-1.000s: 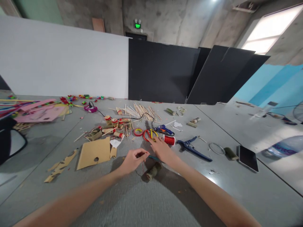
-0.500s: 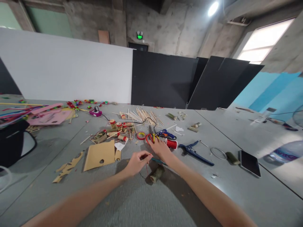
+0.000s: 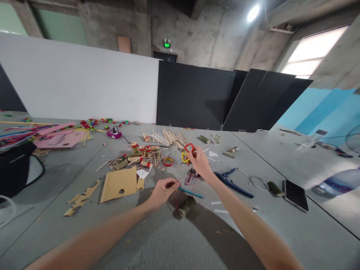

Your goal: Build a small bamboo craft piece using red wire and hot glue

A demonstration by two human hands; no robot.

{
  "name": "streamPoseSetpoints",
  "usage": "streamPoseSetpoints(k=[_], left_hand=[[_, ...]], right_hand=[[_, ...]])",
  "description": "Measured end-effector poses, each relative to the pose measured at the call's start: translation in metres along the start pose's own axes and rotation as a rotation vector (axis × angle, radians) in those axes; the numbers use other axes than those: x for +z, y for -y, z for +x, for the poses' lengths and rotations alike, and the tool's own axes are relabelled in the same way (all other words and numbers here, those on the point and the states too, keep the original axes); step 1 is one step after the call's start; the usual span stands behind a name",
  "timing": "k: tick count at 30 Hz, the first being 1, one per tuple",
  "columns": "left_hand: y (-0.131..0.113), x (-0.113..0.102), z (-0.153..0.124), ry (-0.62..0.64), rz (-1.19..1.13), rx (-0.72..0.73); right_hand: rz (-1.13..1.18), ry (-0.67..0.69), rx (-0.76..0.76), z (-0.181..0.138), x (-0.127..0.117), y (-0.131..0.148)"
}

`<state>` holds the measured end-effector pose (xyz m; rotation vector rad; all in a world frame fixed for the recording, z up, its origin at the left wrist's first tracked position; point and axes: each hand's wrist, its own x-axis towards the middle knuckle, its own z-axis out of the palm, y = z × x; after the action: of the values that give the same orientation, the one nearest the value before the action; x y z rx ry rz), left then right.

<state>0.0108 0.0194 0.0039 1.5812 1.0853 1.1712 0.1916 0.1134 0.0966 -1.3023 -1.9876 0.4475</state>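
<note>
My left hand (image 3: 164, 193) is closed in a pinch on a thin red thread (image 3: 176, 202), which hangs below the fingertips. My right hand (image 3: 199, 163) is closed around scissors, whose red and yellow handles (image 3: 185, 156) stick out past the fingers; the blades are mostly hidden. Just right of my left fingertips lies a blue stick (image 3: 192, 192). Below it a short piece of green bamboo (image 3: 187, 207) rests on the table. Under my right hand is a pinkish tool (image 3: 190, 176), its kind unclear.
A tape roll (image 3: 168, 161), red-capped bamboo pieces (image 3: 142, 150) and thin wooden sticks (image 3: 173, 137) lie further back. Cardboard (image 3: 118, 183) is at left. To the right are a blue-handled cutter (image 3: 233, 183), a phone (image 3: 296, 195) and a plastic bottle (image 3: 339, 182).
My right hand has lifted the scissors off the table, their handles now raised. The pinkish tool and blue stick show more clearly. My left hand stays nearly in place, still pinching.
</note>
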Motion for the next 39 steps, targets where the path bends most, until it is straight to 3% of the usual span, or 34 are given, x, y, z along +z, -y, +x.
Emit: streamPoseSetpoints(k=[4, 6, 10, 15, 22, 25, 29, 32, 39], left_hand=[[-0.005, -0.003, 0.001, -0.029, -0.061, 0.100], [-0.008, -0.004, 0.000, -0.011, -0.109, 0.166], [-0.016, -0.005, -0.008, 0.098, -0.029, 0.300], [-0.018, -0.002, -0.019, 0.282, 0.161, 0.474], [-0.009, 0.001, -0.018, 0.207, 0.238, 0.561], [-0.006, 0.002, -0.016, 0.184, 0.214, 0.469], [-0.005, 0.002, -0.012, 0.189, 0.136, 0.166], [-0.005, 0.001, -0.008, 0.135, 0.035, -0.005], [-0.006, -0.002, -0.001, 0.013, -0.096, -0.125]], right_hand=[[0.601, -0.030, 0.004, -0.041, 0.001, 0.008], [0.722, -0.017, 0.039, -0.065, 0.004, 0.009], [0.674, -0.058, 0.048, -0.104, 0.015, 0.004], [0.675, -0.132, 0.070, -0.121, 0.025, 0.000], [0.831, -0.119, 0.070, -0.119, 0.015, 0.001], [0.988, -0.108, 0.040, -0.115, 0.009, -0.003], [1.104, -0.188, 0.073, -0.108, 0.008, -0.010], [1.084, -0.170, 0.168, -0.106, 0.009, -0.013], [1.109, -0.079, 0.189, -0.105, 0.004, -0.010]])
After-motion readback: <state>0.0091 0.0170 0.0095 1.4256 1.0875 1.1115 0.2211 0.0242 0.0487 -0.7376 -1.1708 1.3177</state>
